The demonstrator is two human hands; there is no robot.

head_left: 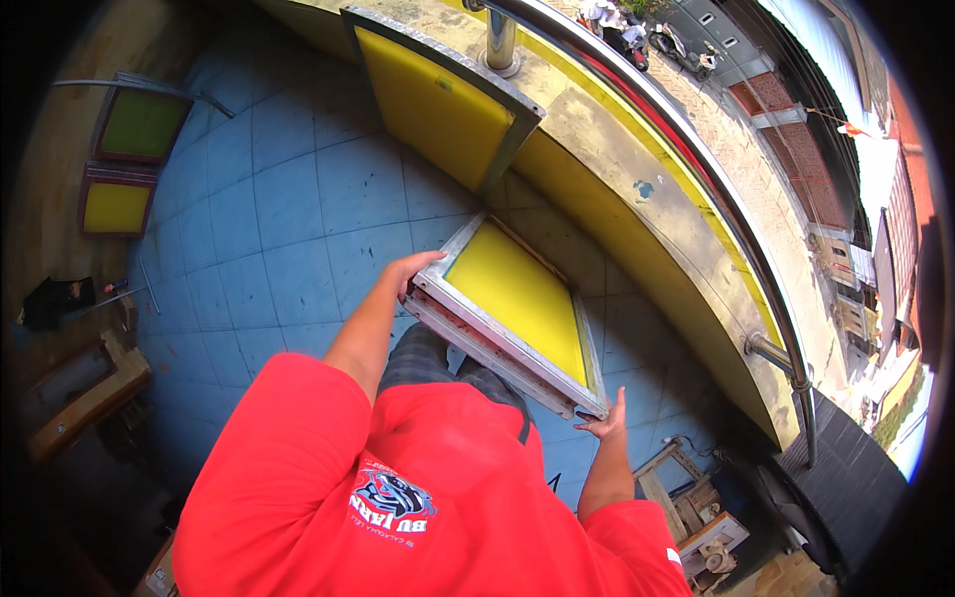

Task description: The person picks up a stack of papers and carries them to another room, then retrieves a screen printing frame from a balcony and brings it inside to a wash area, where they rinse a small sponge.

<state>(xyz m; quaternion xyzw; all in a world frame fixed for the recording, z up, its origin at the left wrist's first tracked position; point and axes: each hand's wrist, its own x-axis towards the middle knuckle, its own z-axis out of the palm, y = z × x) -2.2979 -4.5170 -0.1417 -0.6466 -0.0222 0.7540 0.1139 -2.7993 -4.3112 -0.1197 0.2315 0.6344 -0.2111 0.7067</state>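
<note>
In front of my body I carry silk-screen frames (pixel 522 298) with a bright yellow mesh and pale, worn borders. At least two appear stacked, as a second border shows under the top one. My left hand (pixel 416 271) is closed round the left corner, fingers partly hidden by the frame. At the opposite near corner my right hand (pixel 605 416) grips with the thumb up and fingers beneath. Just beyond the stack, a larger yellow screen frame (pixel 438 95) leans upright against the low wall.
A low yellow wall (pixel 637 229) with a metal railing (pixel 731 214) runs along the right, a street beyond it. Blue tiles (pixel 288 219) cover the floor. Green (pixel 139 124) and yellow screens (pixel 114 207) stand at the left wall. Wooden pieces (pixel 686 497) lie lower right.
</note>
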